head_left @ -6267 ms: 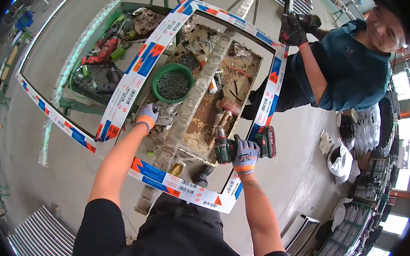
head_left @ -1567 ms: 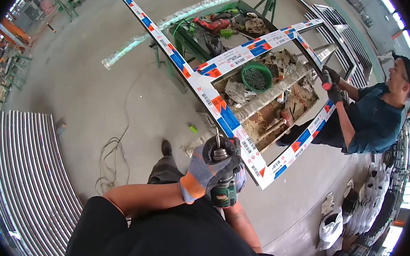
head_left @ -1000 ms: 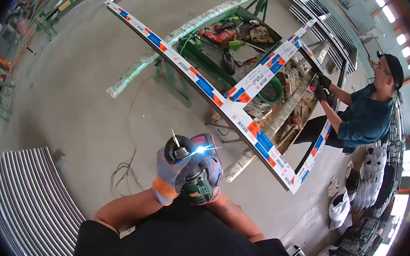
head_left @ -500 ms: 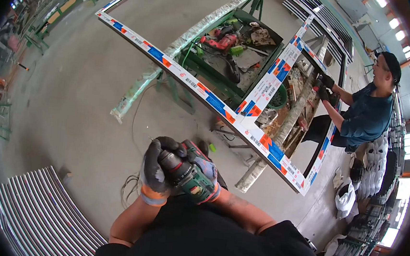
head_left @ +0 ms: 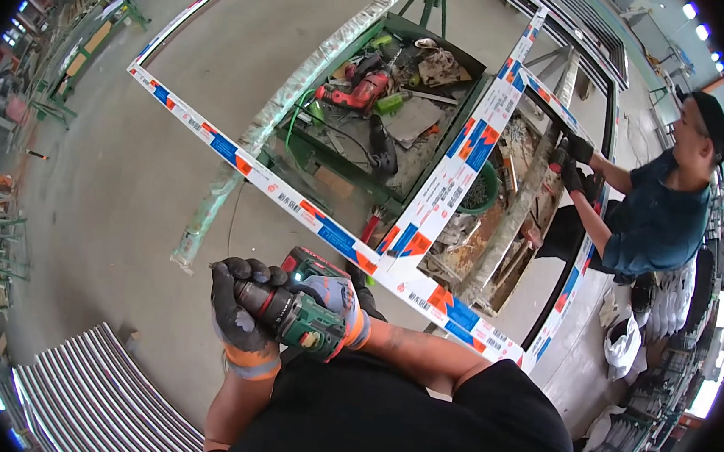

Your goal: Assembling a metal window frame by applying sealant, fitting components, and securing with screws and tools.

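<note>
So I've got both hands up close together, near side, a bit left of centre. Left hand (head_left: 241,306) has its dark gloved fingers (head_left: 240,266) curled over, bare left forearm (head_left: 236,403) coming up steeply. Right hand (head_left: 339,299) is wrapped tight, right forearm (head_left: 420,350) slanting left out of a black sleeve (head_left: 517,417).

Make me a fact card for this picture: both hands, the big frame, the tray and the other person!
Left hand: gloved, grey-orange with dark palm, curled at the front end of a green-and-black cordless drill; tightness unclear
Right hand: gloved likewise, wrapped round the drill's handle
Big frame: rectangular, dark-edged, faced in white, blue and orange
Tray: green, rectangular, holding a red power tool
Other person: dressed in dark teal, black-gloved
</note>
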Motion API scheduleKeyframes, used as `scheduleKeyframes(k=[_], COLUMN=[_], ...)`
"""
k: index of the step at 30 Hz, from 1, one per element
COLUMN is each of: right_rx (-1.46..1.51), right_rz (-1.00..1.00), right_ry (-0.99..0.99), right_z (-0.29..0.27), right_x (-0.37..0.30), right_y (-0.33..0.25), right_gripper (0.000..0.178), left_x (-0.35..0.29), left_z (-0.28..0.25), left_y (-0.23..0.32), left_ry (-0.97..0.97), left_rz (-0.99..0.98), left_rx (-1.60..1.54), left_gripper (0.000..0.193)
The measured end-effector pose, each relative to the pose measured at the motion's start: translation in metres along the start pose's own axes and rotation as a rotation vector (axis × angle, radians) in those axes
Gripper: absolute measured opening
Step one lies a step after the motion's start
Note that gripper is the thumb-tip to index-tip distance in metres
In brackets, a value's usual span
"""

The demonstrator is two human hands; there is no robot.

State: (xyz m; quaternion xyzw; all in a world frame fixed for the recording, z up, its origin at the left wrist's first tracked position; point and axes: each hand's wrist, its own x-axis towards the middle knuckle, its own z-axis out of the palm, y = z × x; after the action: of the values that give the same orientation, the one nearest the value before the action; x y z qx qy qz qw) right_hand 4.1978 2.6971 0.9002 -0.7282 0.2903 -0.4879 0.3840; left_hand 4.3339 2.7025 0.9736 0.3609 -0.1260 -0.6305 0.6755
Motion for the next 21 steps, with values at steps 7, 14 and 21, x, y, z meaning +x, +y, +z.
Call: scheduleKeyframes(k=[7, 14, 21], right_rx=[0.136, 0.168, 0.585], right_rz=[0.035, 0.066, 0.298], right_ry=[-0.076, -0.144, -0.116], right_z=[-0.032, -0.031, -0.002], right_x=[0.022, 0.020, -0.013], right_y=[0.022, 0.040, 0.063], right_gripper=[0.036, 0.029, 0.029], left_x=[0.029, 0.029, 0.018], left_z=[0.020, 0.021, 0.035], left_y=[-0.018, -0.035, -0.043], left_ry=[-0.052, 0.122, 0.244], left_rz=[0.112, 0.202, 0.242], left_rx=[-0.076, -0.063, -0.095], left_gripper=[0.030, 0.033, 0.032])
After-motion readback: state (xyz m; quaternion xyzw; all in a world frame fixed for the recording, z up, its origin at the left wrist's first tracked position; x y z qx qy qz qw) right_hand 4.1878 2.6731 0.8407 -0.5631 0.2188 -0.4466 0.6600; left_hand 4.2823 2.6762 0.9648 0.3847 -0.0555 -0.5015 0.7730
